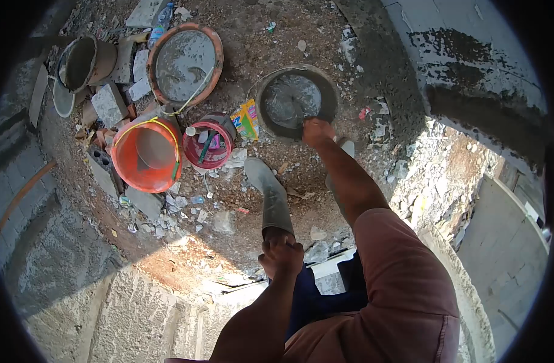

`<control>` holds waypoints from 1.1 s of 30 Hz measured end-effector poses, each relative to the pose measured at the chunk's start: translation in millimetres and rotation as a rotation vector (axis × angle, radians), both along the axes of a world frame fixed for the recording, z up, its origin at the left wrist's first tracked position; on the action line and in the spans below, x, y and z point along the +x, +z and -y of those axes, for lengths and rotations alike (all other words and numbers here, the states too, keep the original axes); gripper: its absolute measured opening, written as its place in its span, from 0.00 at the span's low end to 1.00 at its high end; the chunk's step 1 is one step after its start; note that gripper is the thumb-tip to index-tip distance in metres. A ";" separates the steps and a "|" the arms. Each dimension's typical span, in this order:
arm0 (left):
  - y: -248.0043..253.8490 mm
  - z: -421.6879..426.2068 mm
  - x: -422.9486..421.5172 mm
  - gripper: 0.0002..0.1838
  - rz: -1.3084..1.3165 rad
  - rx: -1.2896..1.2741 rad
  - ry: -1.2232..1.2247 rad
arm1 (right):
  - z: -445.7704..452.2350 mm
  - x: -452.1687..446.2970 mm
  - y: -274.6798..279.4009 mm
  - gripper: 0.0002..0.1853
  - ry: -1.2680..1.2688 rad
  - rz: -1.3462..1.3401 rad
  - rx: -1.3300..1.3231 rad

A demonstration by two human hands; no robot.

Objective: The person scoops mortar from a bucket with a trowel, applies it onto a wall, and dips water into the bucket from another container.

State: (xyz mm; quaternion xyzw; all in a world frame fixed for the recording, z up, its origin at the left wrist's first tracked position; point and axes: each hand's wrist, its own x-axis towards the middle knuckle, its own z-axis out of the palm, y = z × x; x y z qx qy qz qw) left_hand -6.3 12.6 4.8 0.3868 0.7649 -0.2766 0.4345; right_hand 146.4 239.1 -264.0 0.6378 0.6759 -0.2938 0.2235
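My right hand (318,130) is closed at the near rim of a dark bucket (331,97). Grey, wet mix (289,100) with swirl marks on its surface lies inside. Whether the fingers grip the rim or a tool cannot be made out. Lower in the view, my left hand (281,257) is curled into a fist just above the top of a grey boot (271,196), with nothing visible in it. Left of the dark bucket lies a yellow and green packet (245,120).
An orange-rimmed tub (218,51) holds grey mix. Nearby stand an orange bucket (121,154) with a yellow rope, a pink-red bucket (230,145) with items inside, and a grey bucket (104,62). Broken blocks (109,104) and rubble cover the ground. A block wall (471,48) rises at right.
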 end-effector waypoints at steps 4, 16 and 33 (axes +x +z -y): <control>-5.8 11.7 -2.5 0.22 0.001 0.042 0.056 | 22.3 4.8 -8.5 0.19 -0.101 -0.126 0.051; -5.9 12.2 0.2 0.24 -0.018 0.007 0.016 | 12.9 39.0 45.2 0.25 -0.236 -0.322 0.103; -19.9 19.5 17.0 0.19 -0.126 0.165 -0.142 | -108.1 139.7 240.9 0.20 -0.356 -0.962 -0.469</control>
